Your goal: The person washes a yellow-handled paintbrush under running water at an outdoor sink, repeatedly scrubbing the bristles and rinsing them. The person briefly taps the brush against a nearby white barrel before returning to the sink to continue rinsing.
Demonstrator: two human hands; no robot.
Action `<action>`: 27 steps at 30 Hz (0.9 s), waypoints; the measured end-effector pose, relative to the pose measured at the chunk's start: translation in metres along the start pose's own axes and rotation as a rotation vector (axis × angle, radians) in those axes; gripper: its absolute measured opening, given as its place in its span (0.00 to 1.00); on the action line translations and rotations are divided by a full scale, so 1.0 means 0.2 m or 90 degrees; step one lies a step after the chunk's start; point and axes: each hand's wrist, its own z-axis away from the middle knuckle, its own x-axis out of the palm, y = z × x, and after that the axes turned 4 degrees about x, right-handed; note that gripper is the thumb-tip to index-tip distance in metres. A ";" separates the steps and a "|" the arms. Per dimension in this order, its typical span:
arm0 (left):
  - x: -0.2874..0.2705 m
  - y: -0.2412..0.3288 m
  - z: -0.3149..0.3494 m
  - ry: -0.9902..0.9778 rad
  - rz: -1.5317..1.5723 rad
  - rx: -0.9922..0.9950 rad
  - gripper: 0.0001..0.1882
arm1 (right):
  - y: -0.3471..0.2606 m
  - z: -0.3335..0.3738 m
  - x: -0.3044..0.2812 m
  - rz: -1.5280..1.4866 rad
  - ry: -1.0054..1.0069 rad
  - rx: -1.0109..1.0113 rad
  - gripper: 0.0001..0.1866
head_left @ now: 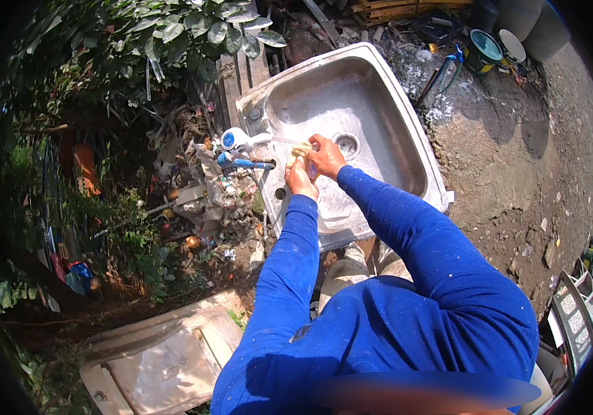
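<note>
Over the metal sink [390, 117], my two hands are together near the tap. My left hand [301, 181] is closed round a pale yellow, soft-looking piece [300, 149], a sponge or a folded cloth. Pressed against the same piece from the right are the bent fingers of my right hand [325, 158]. Something shiny and purplish shows between the hands, too small to make out. A white tap [240, 140] with a blue round end points its spout at the hands, and a thin streak like running water leaves it. Beside it is a blue pipe [244, 163].
The drain [346, 144] lies just right of my hands. Litter [196, 180] and leafy plants [199, 28] border the sink on the left. Another basin [165, 366] lies at the lower left. A bucket [485, 50] and a blue-handled tool [449, 66] sit at the far right.
</note>
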 end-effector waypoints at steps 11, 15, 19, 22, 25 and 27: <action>0.12 0.04 -0.11 -0.067 0.041 0.022 0.16 | 0.04 -0.03 -0.09 -0.071 0.027 0.016 0.28; 0.15 0.02 -0.17 -0.145 0.023 0.014 0.20 | 0.10 -0.04 -0.11 -0.049 0.051 -0.018 0.36; 0.17 0.04 -0.24 -0.158 0.106 -0.078 0.30 | 0.08 -0.03 -0.13 -0.020 0.064 -0.018 0.44; 0.21 0.11 -0.19 -0.163 0.138 -0.135 0.35 | 0.03 -0.02 -0.15 -0.010 0.042 -0.011 0.47; 0.23 0.12 -0.18 -0.203 0.139 -0.118 0.38 | 0.04 -0.02 -0.12 0.029 0.051 -0.017 0.48; 0.24 0.15 -0.12 -0.172 0.141 -0.112 0.38 | 0.05 -0.03 -0.11 0.045 0.055 -0.016 0.47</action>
